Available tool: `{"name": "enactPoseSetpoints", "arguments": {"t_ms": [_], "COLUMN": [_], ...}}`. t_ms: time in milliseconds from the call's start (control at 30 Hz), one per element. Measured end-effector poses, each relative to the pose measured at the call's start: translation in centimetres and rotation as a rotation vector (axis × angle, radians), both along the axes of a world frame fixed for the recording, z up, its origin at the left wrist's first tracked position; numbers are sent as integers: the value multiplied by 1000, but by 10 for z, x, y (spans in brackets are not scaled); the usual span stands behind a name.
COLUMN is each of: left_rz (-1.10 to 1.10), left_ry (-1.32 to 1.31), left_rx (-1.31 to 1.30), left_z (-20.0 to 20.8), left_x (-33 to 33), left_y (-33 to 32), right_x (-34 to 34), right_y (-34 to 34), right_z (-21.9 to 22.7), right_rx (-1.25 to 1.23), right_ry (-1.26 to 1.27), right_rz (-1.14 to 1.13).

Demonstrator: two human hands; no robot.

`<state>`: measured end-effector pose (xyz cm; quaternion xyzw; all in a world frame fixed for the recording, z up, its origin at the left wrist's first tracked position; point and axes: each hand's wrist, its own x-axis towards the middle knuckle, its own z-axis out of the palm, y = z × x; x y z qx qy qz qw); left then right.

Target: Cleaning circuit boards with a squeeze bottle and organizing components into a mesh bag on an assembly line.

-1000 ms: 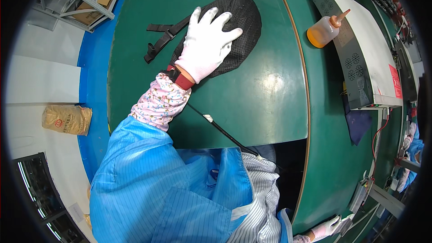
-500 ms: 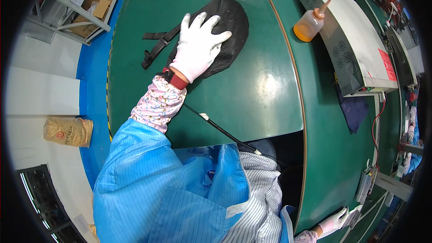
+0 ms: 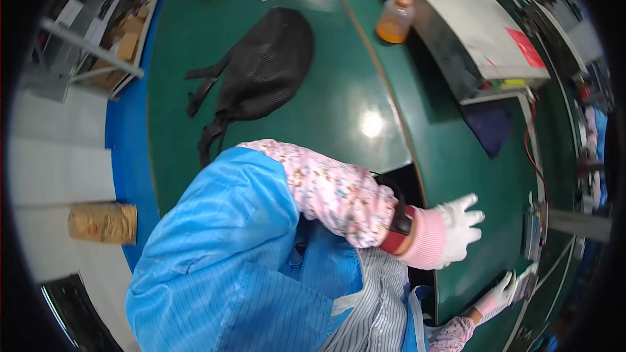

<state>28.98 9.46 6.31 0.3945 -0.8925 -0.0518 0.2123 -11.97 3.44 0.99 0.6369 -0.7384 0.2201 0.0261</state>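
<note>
My left hand point(image 3: 460, 231), in a white glove with a pink cuff, reaches across to the right over the green bench, fingers spread and holding nothing. A red and black band circles its wrist. My right hand point(image 3: 499, 296), also gloved, is at the lower right, its fingers stretched out beside a small dark grey flat block point(image 3: 525, 287); whether they touch it is hard to tell. A black mesh bag point(image 3: 270, 65) with straps and buckles lies on the green table point(image 3: 332, 104), away from both hands.
A squeeze bottle point(image 3: 395, 19) of orange liquid stands by a large grey-white metal box point(image 3: 450, 13). A dark blue cloth point(image 3: 488, 127) lies below the box, near a red wire point(image 3: 529, 137). Shelves with cartons point(image 3: 124, 39) and a brown sack point(image 3: 103, 223) are at left.
My left hand has left the black bag and swung right and nearer, over the bench edge. My right hand has shifted slightly in view. The whole view has moved a little.
</note>
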Motion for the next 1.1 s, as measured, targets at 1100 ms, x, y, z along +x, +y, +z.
{"name": "enactPoseSetpoints", "arguments": {"t_ms": [1100], "left_rz": [-394], "left_ry": [219], "left_rx": [1853], "left_z": [-32], "left_x": [-263], "left_y": [-9], "right_x": [-10], "right_y": [246], "right_z": [-3], "right_rx": [-403], "right_ry": [-1458], "right_rz": [-485]}}
